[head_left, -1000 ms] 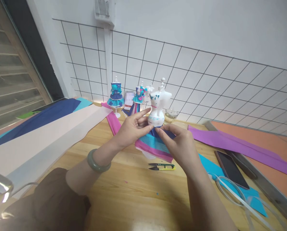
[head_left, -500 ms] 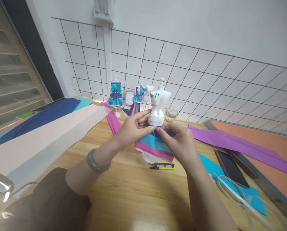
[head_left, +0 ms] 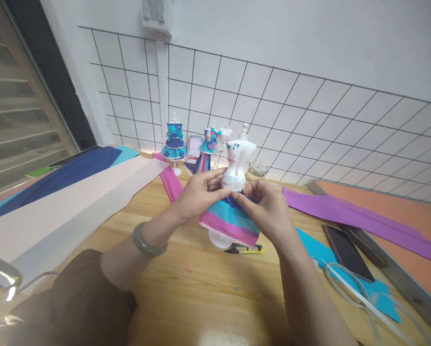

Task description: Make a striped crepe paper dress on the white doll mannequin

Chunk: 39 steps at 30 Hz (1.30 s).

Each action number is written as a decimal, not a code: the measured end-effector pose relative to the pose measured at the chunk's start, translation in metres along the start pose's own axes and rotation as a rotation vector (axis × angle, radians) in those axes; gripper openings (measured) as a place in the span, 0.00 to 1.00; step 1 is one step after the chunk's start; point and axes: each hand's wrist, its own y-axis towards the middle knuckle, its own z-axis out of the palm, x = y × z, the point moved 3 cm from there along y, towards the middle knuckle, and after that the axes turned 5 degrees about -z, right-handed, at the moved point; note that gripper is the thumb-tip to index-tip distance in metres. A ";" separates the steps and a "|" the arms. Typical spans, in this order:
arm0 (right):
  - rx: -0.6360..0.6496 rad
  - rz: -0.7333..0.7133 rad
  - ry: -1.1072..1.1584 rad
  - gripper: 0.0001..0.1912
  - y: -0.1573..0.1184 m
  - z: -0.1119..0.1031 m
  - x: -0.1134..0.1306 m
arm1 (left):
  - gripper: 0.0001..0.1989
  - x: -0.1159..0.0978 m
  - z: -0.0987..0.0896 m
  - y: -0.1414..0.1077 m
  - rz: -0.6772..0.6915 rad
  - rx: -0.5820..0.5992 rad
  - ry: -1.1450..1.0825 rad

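A small white doll mannequin stands between my hands, with a striped miniature skirt of navy, light blue and pink around its lower part. My left hand is closed at the skirt's waist, its thumb in front and its other fingers by the mannequin's side. At the right of the waist, my right hand pinches the navy edge with thumb and index finger. The mannequin's clear base shows below the hem. Thread snips with yellow and green handles lie beside it, partly behind the skirt.
At the back stand a dressed mannequin and others near it, with a glass jar to the right. Long fabric pieces cover the left side. Purple fabric, a phone, blue fabric and a white cable lie at right.
The mannequin has dropped slightly, and the skirt and base have shifted a little left and down toward the snips. Both hands keep their grip at the waist.
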 end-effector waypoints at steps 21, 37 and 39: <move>0.114 0.246 0.403 0.35 0.004 -0.003 -0.017 | 0.27 0.005 -0.003 0.002 -0.202 -0.029 0.021; 0.279 0.414 0.495 0.43 0.006 0.008 -0.041 | 0.21 0.024 -0.006 0.005 -0.395 0.001 -0.127; 0.288 0.391 0.522 0.44 0.006 0.007 -0.045 | 0.21 0.027 -0.007 0.006 -0.417 -0.002 -0.121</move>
